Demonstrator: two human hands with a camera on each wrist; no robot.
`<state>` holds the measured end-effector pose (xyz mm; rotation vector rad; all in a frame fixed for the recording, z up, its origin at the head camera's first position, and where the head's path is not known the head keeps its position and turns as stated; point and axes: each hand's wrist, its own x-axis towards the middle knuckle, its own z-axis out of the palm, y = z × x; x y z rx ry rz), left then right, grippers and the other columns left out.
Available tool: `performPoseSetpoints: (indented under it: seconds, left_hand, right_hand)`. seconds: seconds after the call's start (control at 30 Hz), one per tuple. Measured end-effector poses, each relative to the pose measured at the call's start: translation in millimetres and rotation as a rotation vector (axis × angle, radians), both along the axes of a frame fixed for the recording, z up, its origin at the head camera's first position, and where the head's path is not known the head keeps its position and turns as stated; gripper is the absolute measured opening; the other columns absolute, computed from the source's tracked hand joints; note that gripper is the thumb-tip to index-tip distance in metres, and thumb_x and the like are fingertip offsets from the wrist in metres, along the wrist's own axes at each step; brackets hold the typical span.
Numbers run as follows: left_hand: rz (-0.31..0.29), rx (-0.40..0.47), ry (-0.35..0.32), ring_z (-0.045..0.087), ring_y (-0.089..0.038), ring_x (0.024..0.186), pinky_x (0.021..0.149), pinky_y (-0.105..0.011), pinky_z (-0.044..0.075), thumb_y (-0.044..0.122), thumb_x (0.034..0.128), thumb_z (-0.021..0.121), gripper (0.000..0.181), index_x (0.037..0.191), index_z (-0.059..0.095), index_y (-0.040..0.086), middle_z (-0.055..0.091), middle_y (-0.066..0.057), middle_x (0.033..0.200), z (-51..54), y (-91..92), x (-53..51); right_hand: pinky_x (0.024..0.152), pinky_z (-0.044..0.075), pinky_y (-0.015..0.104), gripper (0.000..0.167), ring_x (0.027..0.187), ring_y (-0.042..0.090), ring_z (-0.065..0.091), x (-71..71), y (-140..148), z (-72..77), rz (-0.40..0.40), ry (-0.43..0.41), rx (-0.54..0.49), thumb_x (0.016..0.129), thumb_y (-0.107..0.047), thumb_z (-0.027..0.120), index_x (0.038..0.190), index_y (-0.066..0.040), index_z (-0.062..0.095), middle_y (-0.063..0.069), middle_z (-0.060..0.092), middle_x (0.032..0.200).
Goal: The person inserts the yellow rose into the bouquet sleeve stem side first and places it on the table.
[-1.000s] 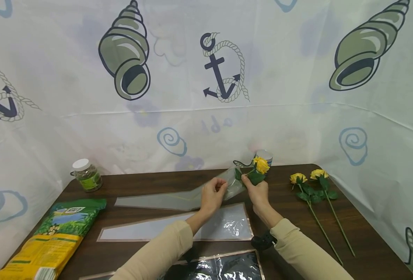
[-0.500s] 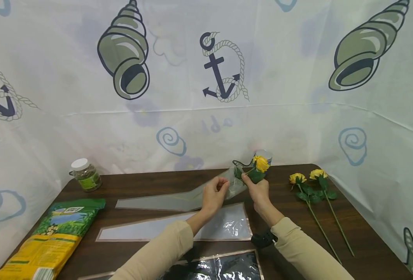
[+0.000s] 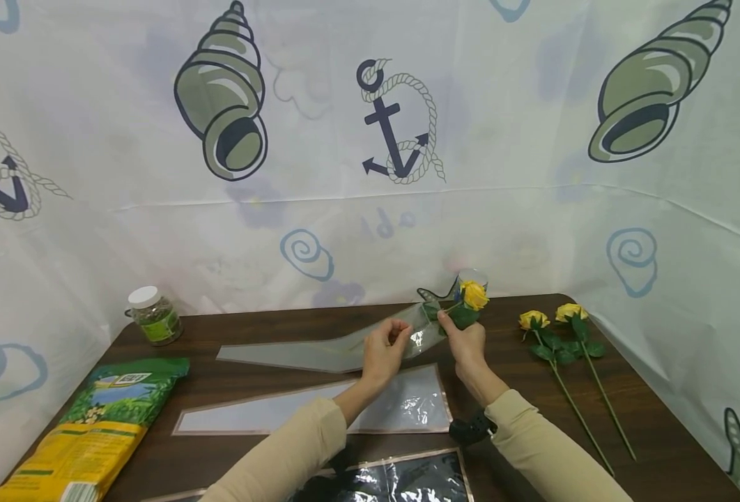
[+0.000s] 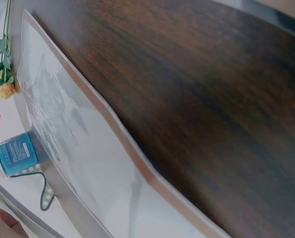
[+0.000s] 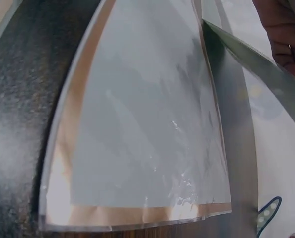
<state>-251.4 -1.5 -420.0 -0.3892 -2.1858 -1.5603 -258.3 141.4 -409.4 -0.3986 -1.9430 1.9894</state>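
A curtained-off work booth: white sheeting (image 3: 508, 139) printed with shells (image 3: 222, 97) and anchors (image 3: 390, 136) is closing in the tabletop's (image 3: 508, 335) far and side edges.

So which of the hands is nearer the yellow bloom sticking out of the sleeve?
Right. In the head view, the right hand is just below the bloom, by its leaves; the left hand is farther left, at the sleeve.

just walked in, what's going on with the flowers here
A person's left hand pinches a clear sleeve while the right hand grips at its wide end, where a yellow rose sticks out, bloom outside. Two other yellow roses lie at the right of the table, and a white sleeve lies nearer the person.
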Motion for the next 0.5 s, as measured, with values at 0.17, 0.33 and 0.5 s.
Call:
performPoseSetpoints:
  seconds: [0.17, 0.33, 0.5]
  left_hand:
    - [-0.001, 0.006, -0.017, 0.054, -0.007, 0.064, 0.059, -0.016, 0.043, 0.008, 0.0856, 0.067, 0.005, 0.086, 0.067, 0.002, 0.068, -0.009, 0.074, -0.3, 1.0, 0.0]
    - [0.003, 0.014, -0.016, 0.051, -0.006, 0.062, 0.057, -0.014, 0.041, 0.007, 0.0850, 0.067, 0.006, 0.085, 0.067, 0.002, 0.067, -0.010, 0.072, -0.9, 0.8, -0.2]
    - [0.023, 0.001, -0.006, 0.049, -0.004, 0.061, 0.056, -0.014, 0.040, 0.008, 0.0845, 0.068, 0.006, 0.085, 0.068, 0.002, 0.067, -0.009, 0.071, -2.4, 0.3, 0.1]
  right_hand:
    - [0.073, 0.041, 0.021, 0.031, 0.076, 0.005, 0.050, 0.9, -1.2, 0.3, 0.063, -0.024, 0.060, 0.086, -0.019, 0.068, 0.102, 0.007, 0.064, -0.006, 0.062, 0.080]
    - [0.073, 0.043, 0.014, 0.036, 0.082, 0.001, 0.053, 2.4, -0.6, 1.9, 0.046, 0.042, 0.022, 0.091, -0.024, 0.063, 0.113, 0.004, 0.061, 0.002, 0.065, 0.098]
    - [0.086, 0.039, 0.025, 0.051, 0.093, 0.009, 0.049, 2.2, 3.1, 4.0, 0.024, 0.048, -0.070, 0.096, -0.043, 0.048, 0.116, 0.003, 0.056, 0.006, 0.058, 0.105]
